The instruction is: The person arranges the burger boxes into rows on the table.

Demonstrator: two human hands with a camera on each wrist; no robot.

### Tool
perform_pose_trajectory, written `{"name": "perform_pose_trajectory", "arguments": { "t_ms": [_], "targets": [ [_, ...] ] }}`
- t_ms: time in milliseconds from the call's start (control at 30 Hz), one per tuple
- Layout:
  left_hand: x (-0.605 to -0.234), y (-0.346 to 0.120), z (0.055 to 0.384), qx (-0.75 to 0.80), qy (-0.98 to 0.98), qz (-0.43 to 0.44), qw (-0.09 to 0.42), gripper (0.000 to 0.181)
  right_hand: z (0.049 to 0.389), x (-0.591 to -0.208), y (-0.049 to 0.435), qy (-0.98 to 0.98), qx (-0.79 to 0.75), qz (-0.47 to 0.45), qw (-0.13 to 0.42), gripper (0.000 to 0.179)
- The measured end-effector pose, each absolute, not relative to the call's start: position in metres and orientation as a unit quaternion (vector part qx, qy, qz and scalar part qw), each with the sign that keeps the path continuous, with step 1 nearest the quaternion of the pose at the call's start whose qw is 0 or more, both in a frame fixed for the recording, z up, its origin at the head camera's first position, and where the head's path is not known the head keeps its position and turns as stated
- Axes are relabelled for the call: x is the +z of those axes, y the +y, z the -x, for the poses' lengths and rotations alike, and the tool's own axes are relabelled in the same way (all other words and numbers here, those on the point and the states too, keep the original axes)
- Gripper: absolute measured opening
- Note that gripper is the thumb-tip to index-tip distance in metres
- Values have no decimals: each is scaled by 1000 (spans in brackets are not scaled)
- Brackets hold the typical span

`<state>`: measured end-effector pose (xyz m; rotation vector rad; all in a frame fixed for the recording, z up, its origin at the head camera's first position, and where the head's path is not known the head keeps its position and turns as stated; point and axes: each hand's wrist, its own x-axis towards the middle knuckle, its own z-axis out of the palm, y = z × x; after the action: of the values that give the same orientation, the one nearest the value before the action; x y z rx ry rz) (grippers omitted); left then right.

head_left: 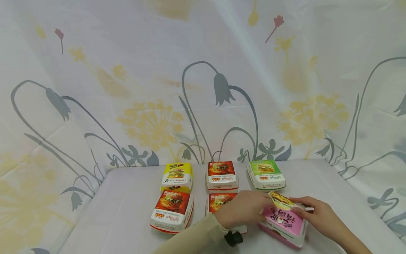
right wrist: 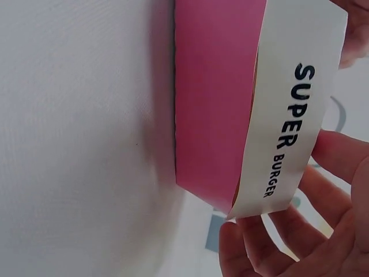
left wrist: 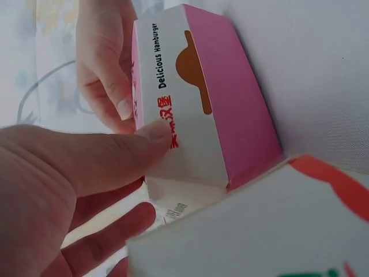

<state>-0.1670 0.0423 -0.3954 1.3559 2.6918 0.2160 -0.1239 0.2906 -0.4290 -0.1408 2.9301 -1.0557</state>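
A pink and white burger box (head_left: 287, 228) sits tilted at the front right of the table, its lid down. My left hand (head_left: 245, 209) is at its left side, and in the left wrist view the thumb (left wrist: 135, 147) presses on the white lid edge with the fingers around the corner. From the other side my right hand (head_left: 318, 214) grips the box, thumb on the top. In the right wrist view its fingers (right wrist: 262, 245) curl round the lid's edge. A red-topped burger box (head_left: 219, 200) stands partly hidden behind my left hand and wrist.
At the back stand a yellow burger box (head_left: 177, 175), a red one (head_left: 221, 173) and a green one (head_left: 265, 173). Another red box (head_left: 171, 208) sits front left, overlapping the yellow one in this view. A flower-print curtain (head_left: 203, 116) hangs behind the white tabletop (head_left: 127, 211).
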Motion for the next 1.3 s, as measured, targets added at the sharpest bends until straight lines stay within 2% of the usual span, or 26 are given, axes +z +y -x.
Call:
{"name": "perform_pose_trajectory", "arguments": {
  "t_ms": [233, 633, 800, 967, 1300],
  "targets": [
    [-398, 36, 174, 163, 903, -390, 82, 35, 121, -428, 294, 945, -324, 41, 13, 51],
    [-400, 36, 176, 224, 898, -363, 106, 38, 114, -428, 291, 946, -323, 23, 15, 58],
    [-401, 45, 169, 200, 906, -362, 90, 45, 110, -426, 287, 951, -308, 10, 13, 63],
    [-403, 51, 163, 144, 913, -377, 56, 57, 107, -425, 285, 956, -293, 10, -3, 58],
    [-406, 52, 159, 118, 915, -382, 59, 69, 107, -420, 285, 952, -306, -9, 30, 50]
  ]
}}
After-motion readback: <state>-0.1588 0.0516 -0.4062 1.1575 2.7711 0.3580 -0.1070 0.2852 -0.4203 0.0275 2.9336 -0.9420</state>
